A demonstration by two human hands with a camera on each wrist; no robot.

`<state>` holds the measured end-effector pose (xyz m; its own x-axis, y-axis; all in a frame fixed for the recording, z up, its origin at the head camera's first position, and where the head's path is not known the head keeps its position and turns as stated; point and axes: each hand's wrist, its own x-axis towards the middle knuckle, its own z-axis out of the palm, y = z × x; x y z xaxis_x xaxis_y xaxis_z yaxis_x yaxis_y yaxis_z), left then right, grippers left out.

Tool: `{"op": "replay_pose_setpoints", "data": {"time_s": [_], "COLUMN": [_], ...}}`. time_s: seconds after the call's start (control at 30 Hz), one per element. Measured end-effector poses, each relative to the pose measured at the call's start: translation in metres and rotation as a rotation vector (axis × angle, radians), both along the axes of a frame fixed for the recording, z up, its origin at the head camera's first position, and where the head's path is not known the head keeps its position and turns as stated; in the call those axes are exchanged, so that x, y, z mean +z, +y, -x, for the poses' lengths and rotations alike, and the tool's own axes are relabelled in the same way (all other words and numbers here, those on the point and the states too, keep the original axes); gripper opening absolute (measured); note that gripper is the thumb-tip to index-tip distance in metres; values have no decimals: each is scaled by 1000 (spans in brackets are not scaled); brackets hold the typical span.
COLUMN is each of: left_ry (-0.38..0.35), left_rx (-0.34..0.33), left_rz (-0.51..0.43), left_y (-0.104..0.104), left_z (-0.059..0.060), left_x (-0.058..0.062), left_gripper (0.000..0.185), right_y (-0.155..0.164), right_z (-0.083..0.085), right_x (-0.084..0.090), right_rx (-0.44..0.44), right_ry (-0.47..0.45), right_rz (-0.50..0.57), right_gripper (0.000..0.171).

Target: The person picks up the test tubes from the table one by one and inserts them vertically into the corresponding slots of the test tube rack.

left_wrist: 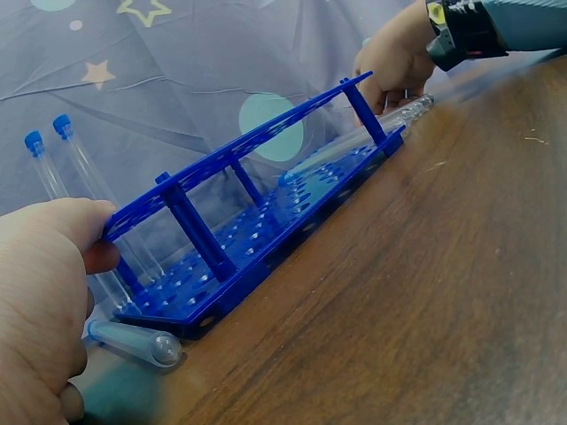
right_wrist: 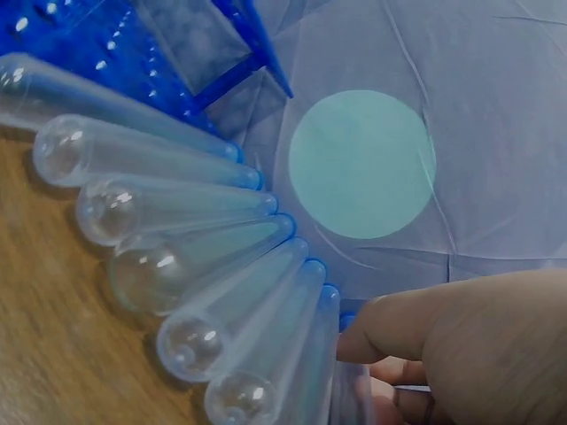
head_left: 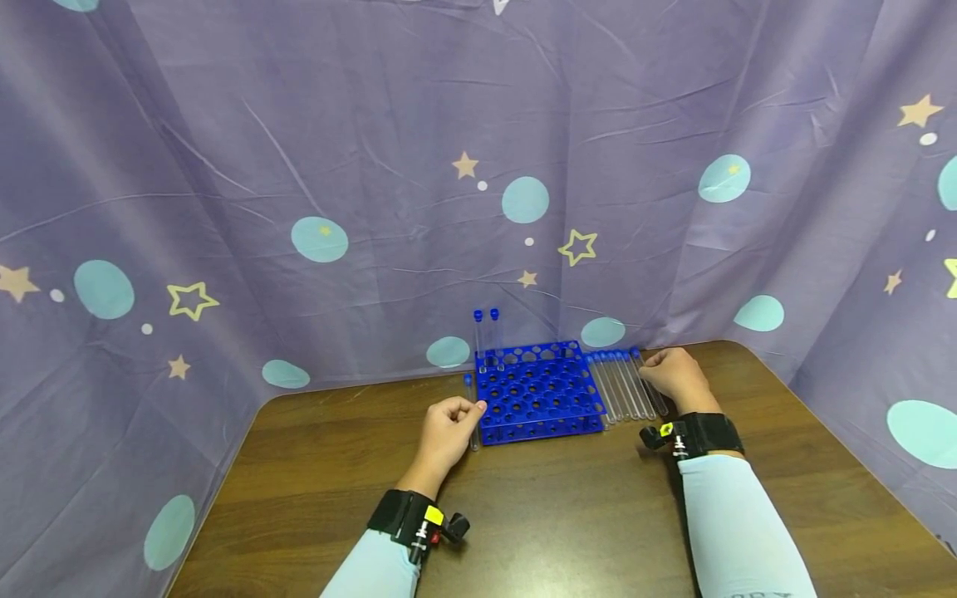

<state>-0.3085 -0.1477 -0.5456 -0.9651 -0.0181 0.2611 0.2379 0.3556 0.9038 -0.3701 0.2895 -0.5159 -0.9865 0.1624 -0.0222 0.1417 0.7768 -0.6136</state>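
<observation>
On the brown wooden table (head_left: 568,515), against the purple star-printed cloth (head_left: 299,166), stands a blue tube rack (head_left: 537,390), with two blue-capped tubes (head_left: 486,336) upright in its far left corner. It looks like light, rigid plastic, likely to slide on the smooth wood if nudged, so its posts or outer edge seem the best places to steady it. Just right of the rack, a row of clear test tubes (head_left: 626,384) lies side by side on the table, caps toward the cloth. They appear light, smooth and round, so they may roll and slip; pinching one at the cap end should be surest. The right hand (head_left: 676,375) rests at the far right of this row, fingers curled onto the outermost tube near its cap (right_wrist: 347,320). The left hand (head_left: 446,430) sits at the rack's left edge, thumb touching its top plate (left_wrist: 111,221), fingers loosely curled and holding nothing. One more tube (left_wrist: 133,341) lies on the table just beside that hand.
</observation>
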Motion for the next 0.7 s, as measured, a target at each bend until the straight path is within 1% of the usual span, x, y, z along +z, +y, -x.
{"op": "replay_pose_setpoints", "data": {"time_s": [0.17, 0.43, 0.7], "left_ry": [-2, -13, -18], "left_rx": [8, 8, 11], "left_rz": [13, 21, 38], "left_y": [-1, -2, -1], "left_z": [1, 2, 1], "left_x": [-1, -1, -1], "left_gripper": [32, 32, 31], "right_y": [-1, -1, -1], "right_z": [1, 4, 2], "right_x": [-2, -6, -5], "right_rx": [-14, -27, -24], "right_ry": [-13, -15, -11], "right_rz": [-28, -26, -33], "right_gripper": [25, 22, 22]}}
